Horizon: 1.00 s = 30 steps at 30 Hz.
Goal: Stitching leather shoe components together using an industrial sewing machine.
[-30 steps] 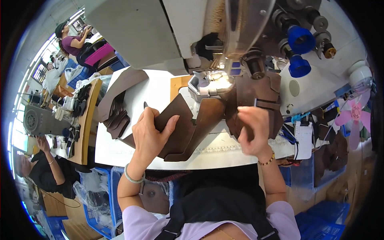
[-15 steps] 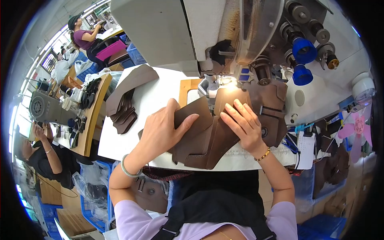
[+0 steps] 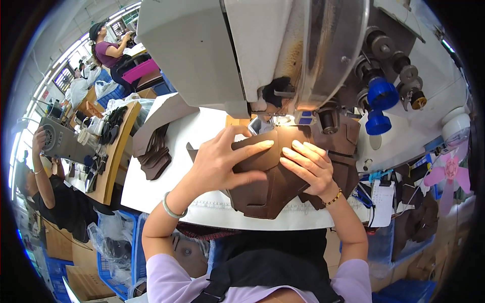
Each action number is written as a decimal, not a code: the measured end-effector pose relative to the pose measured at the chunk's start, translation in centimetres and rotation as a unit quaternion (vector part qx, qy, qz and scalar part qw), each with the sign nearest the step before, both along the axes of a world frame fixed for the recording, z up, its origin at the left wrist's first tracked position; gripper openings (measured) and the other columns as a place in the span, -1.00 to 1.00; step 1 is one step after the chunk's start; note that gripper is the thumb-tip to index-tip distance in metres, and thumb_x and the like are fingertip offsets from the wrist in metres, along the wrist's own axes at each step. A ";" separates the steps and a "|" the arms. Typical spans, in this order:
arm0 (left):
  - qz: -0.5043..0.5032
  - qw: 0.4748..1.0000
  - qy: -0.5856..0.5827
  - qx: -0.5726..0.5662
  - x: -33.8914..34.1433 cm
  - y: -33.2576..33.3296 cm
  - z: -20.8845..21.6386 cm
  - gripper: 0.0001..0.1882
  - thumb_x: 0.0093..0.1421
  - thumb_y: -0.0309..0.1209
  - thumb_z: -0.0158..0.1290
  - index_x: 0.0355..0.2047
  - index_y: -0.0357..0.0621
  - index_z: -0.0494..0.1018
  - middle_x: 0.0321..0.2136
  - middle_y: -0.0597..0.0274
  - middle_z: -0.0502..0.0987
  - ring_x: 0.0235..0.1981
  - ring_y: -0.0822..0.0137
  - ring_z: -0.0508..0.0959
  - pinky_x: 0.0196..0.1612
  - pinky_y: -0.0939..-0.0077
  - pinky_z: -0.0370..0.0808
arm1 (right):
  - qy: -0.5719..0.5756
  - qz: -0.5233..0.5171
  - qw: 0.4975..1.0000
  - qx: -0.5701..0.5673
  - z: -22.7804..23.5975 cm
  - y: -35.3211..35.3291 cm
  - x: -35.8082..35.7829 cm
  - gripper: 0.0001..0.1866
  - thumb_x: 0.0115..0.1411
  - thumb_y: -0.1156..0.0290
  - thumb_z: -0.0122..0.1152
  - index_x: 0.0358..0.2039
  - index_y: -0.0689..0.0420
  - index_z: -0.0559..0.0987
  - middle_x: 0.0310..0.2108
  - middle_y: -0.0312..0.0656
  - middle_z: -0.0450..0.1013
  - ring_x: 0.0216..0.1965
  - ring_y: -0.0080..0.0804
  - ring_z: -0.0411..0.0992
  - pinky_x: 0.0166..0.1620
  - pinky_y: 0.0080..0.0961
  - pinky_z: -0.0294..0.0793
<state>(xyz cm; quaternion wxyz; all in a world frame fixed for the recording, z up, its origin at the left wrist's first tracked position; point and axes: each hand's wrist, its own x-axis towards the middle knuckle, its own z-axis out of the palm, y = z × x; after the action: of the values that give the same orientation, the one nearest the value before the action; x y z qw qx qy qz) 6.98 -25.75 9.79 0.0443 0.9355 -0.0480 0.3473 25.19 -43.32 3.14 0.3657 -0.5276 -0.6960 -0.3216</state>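
Observation:
A brown leather-like sewn piece [image 3: 255,197], with a seam down its middle, lies under the lit needle area of a sewing machine [image 3: 197,55]. My left hand [image 3: 217,159] rests on its left side, index finger stretched along the surface and thumb spread apart. Flat on the right side of the piece lies my right hand [image 3: 313,169], its fingers straight and side by side, their tips near the seam. The needle itself is too small to make out. Further brown pieces [image 3: 348,136] lie to the right, behind my right hand.
Stacked brown cut pieces [image 3: 153,156] lie on the white table [image 3: 136,189] at the left. Blue thread tension knobs [image 3: 382,93] stick out from the machine. A notepad [image 3: 381,202] and a pink fan [image 3: 448,172] are at the right. Co-workers sit at the left.
My left hand has shifted right and its index finger now lies stretched toward the seam. The sewn piece has turned slightly beneath my hands. At left, a co-worker's arm has risen.

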 end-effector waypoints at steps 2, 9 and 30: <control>-0.006 1.000 0.026 0.004 -0.5 -0.3 0.1 -0.38 -0.09 -0.04 0.31 0.03 0.16 0.51 -0.15 0.19 0.41 -0.33 0.19 0.49 -0.38 0.37 0.48 | 0.021 0.029 0.999 -0.005 0.0 0.0 0.3 -0.68 0.12 0.42 0.06 -0.12 0.07 0.64 -0.05 -0.28 0.55 0.09 -0.36 0.43 0.17 -0.35 0.37; -0.017 0.996 0.074 0.035 -0.8 -0.4 -0.3 -0.32 -0.07 -0.16 0.29 0.09 -0.10 0.44 0.08 0.20 0.39 -0.27 0.20 0.39 -0.15 0.33 0.37 | 0.053 0.052 0.997 -0.033 -0.1 -0.2 0.6 -0.62 0.04 0.35 0.16 -0.09 0.08 0.64 -0.03 -0.26 0.54 0.11 -0.31 0.42 0.18 -0.31 0.35; -0.025 0.999 0.027 0.032 0.1 0.4 -1.4 -0.31 -0.13 -0.18 0.29 0.06 -0.11 0.46 0.12 0.21 0.41 -0.32 0.19 0.37 -0.18 0.31 0.40 | 0.058 0.046 0.996 -0.039 -0.4 -0.4 0.8 -0.63 0.05 0.42 0.13 -0.09 0.04 0.65 -0.03 -0.32 0.55 -0.04 -0.42 0.47 0.12 -0.42 0.34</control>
<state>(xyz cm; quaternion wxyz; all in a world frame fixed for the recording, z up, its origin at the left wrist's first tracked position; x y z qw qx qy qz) 7.09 -25.32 8.40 0.0248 0.9440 -0.0814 0.3187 25.98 -43.74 2.78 0.3992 -0.5269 -0.7090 -0.2457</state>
